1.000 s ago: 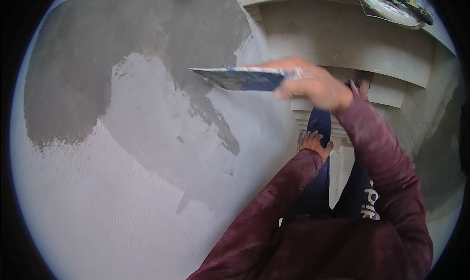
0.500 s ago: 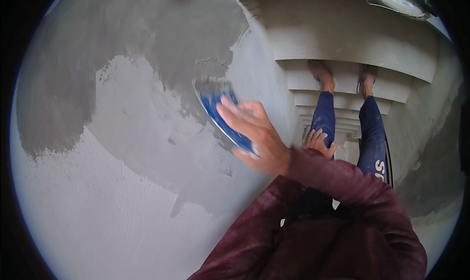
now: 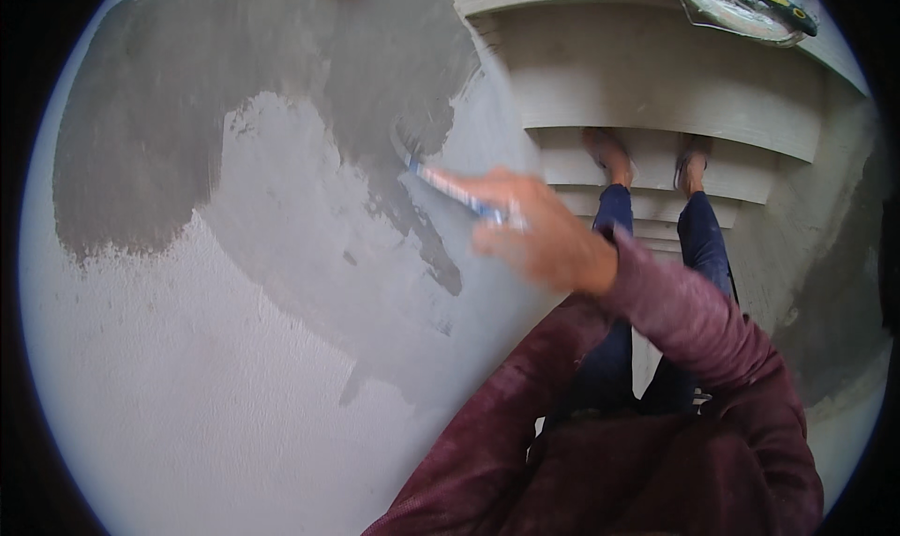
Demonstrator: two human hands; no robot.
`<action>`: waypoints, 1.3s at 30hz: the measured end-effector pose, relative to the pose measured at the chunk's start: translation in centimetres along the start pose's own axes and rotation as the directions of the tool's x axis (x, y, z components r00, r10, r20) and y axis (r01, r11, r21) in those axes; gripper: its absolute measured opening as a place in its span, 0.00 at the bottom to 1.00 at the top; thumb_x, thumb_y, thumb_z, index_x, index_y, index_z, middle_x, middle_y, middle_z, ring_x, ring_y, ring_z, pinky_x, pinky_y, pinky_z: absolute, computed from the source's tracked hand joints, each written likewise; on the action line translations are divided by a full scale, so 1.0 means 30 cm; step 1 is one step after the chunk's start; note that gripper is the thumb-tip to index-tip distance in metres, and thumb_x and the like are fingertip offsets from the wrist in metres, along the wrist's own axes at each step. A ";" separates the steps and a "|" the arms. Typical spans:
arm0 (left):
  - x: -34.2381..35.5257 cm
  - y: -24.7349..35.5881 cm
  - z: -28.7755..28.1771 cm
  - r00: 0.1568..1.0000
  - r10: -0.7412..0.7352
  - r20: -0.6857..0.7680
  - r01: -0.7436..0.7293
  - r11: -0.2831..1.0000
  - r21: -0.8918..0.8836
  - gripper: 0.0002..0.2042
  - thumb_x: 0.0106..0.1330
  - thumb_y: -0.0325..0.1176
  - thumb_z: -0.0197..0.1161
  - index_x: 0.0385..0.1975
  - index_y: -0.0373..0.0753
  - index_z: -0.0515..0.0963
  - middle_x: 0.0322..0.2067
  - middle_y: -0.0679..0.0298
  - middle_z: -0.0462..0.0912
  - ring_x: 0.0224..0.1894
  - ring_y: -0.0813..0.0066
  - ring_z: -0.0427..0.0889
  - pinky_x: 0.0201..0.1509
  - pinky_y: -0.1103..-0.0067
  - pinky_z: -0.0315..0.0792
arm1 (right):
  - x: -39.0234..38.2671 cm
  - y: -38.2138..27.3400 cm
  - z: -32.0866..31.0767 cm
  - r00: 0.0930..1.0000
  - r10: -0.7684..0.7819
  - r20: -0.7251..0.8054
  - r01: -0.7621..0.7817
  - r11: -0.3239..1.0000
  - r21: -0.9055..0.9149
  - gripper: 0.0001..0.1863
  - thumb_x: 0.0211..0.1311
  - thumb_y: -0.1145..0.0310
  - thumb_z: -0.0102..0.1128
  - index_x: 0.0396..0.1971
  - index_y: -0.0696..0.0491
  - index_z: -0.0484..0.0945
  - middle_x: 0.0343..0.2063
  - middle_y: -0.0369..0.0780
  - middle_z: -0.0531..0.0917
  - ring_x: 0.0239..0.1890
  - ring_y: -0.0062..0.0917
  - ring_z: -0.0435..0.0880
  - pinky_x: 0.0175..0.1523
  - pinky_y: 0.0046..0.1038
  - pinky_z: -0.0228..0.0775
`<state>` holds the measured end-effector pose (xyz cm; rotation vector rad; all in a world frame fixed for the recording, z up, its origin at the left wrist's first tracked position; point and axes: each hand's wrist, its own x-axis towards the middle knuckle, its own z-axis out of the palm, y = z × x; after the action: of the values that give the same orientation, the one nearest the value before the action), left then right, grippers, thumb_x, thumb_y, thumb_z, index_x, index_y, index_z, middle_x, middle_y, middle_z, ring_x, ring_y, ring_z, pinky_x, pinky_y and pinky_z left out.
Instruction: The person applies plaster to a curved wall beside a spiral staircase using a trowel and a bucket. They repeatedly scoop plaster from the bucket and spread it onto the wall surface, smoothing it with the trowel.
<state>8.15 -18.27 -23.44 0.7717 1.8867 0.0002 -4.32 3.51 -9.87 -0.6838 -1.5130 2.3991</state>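
Observation:
My right hand point(image 3: 553, 231), smeared by motion, grips a wide blue putty spreader point(image 3: 459, 195) in front of the wall at my left. The spreader is seen nearly edge-on, its far tip at the lower part of a dark grey coat point(image 3: 389, 76). I cannot tell whether its edge touches the wall. Around and below that coat, the wall has a lighter, smoothed grey patch point(image 3: 291, 189) and rough white surface point(image 3: 197, 377). My left forearm point(image 3: 525, 386) crosses under the right one, which hides my left hand.
Curved stairs point(image 3: 656, 76) fill the right side, and my feet point(image 3: 609, 156) stand on one of the steps. At the top right is a smeared pale container point(image 3: 712, 13) with a black-and-yellow-handled tool point(image 3: 792, 13). The right-hand wall carries a dark grey patch point(image 3: 839, 292).
My right hand has moved up and right with the spreader, which has turned from flat to nearly edge-on. A dark grey streak now shows below it. My left hand has gone out of sight.

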 end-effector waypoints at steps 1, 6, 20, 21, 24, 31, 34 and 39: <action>-0.004 -0.016 0.001 1.000 -0.002 -0.027 0.002 1.000 -0.008 0.24 0.53 0.49 0.61 0.41 0.35 0.73 0.46 0.50 0.76 0.52 0.55 0.73 0.58 0.66 0.63 | -0.025 -0.025 -0.001 0.996 0.002 0.085 -0.011 0.994 0.113 0.26 0.48 0.70 0.50 0.51 0.60 0.71 0.25 0.42 0.77 0.26 0.23 0.72 0.36 0.24 0.66; 0.009 -0.008 0.020 0.998 0.052 -0.047 -0.054 0.998 -0.044 0.22 0.53 0.48 0.61 0.37 0.35 0.75 0.46 0.50 0.76 0.50 0.55 0.74 0.56 0.65 0.65 | -0.083 0.010 -0.057 0.994 0.076 -0.081 -0.048 0.951 0.305 0.26 0.50 0.71 0.48 0.53 0.62 0.69 0.31 0.48 0.79 0.27 0.30 0.73 0.41 0.28 0.67; -0.056 -0.072 0.023 0.896 0.194 -0.400 -0.188 0.981 0.055 0.19 0.52 0.45 0.63 0.34 0.34 0.77 0.42 0.51 0.78 0.47 0.53 0.76 0.54 0.64 0.68 | -0.068 0.062 -0.114 0.948 0.319 -0.001 -0.305 0.907 0.291 0.28 0.48 0.71 0.47 0.56 0.54 0.69 0.20 0.41 0.71 0.25 0.24 0.68 0.36 0.26 0.64; -0.036 -0.065 0.018 0.906 0.197 -0.375 -0.188 0.980 0.059 0.19 0.52 0.45 0.62 0.34 0.34 0.77 0.41 0.51 0.78 0.47 0.53 0.76 0.54 0.64 0.68 | -0.015 0.110 -0.127 0.950 0.299 -0.094 -0.271 0.934 0.232 0.28 0.49 0.71 0.48 0.55 0.54 0.70 0.18 0.40 0.68 0.24 0.23 0.67 0.34 0.24 0.64; -0.016 -0.044 0.006 0.921 0.223 -0.320 -0.215 0.975 0.059 0.19 0.53 0.45 0.61 0.35 0.34 0.76 0.41 0.52 0.78 0.46 0.53 0.76 0.53 0.64 0.68 | 0.118 0.178 -0.095 0.941 0.271 -0.205 -0.218 0.944 0.248 0.26 0.49 0.71 0.49 0.53 0.55 0.72 0.16 0.38 0.66 0.22 0.23 0.65 0.32 0.23 0.63; -0.088 -0.049 -0.016 0.888 0.207 -0.409 -0.180 0.978 0.104 0.19 0.56 0.45 0.59 0.37 0.33 0.76 0.39 0.53 0.79 0.45 0.53 0.77 0.53 0.63 0.68 | -0.058 -0.008 0.030 0.998 -0.044 0.034 0.042 0.997 0.064 0.32 0.47 0.71 0.48 0.58 0.54 0.66 0.35 0.47 0.77 0.34 0.28 0.70 0.45 0.28 0.63; -0.062 -0.044 -0.031 0.859 0.258 -0.442 -0.193 0.963 0.189 0.19 0.59 0.46 0.55 0.34 0.32 0.76 0.35 0.54 0.80 0.42 0.55 0.79 0.51 0.64 0.70 | -0.105 -0.018 -0.051 0.994 -0.055 0.100 0.035 0.981 0.192 0.34 0.46 0.72 0.45 0.60 0.54 0.64 0.38 0.47 0.77 0.35 0.26 0.69 0.46 0.29 0.62; -0.002 -0.021 -0.062 0.977 -0.078 0.199 0.078 0.997 0.008 0.26 0.54 0.51 0.59 0.47 0.37 0.74 0.54 0.53 0.70 0.59 0.56 0.66 0.63 0.66 0.58 | 0.096 0.311 -0.210 0.942 0.316 -0.110 -0.288 0.933 0.215 0.25 0.46 0.70 0.46 0.48 0.59 0.72 0.25 0.32 0.70 0.25 0.16 0.66 0.33 0.18 0.64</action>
<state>6.32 -18.18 -22.77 0.6712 1.7248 -0.1228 -3.17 5.55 -21.26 -1.0866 -1.1644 2.6063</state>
